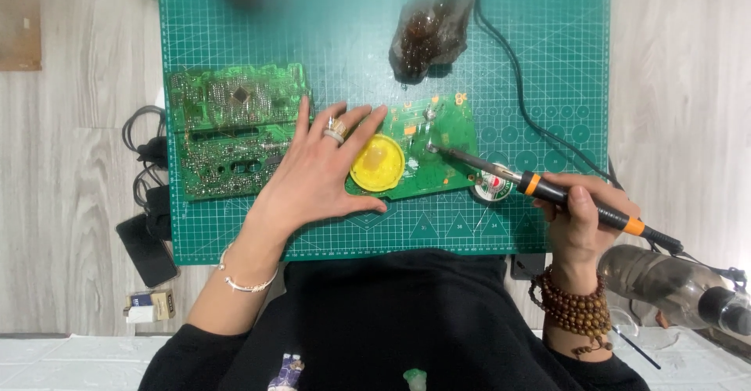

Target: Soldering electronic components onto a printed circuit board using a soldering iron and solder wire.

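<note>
Green circuit board (438, 145) at centre frame, pinned and soldered

Left hand (317, 172) lies flat, fingers spread, on the board's left end beside a yellow round tin (377, 163); right hand (583, 219), lower right, grips a black-and-orange soldering iron (547, 190), tip touching the board.

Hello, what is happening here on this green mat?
A person is soldering. The right hand holds a soldering iron, its tip touching a small green circuit board. The left hand lies flat, pressing that board beside its yellow round part. A larger circuit board lies to the left on the cutting mat.
</note>
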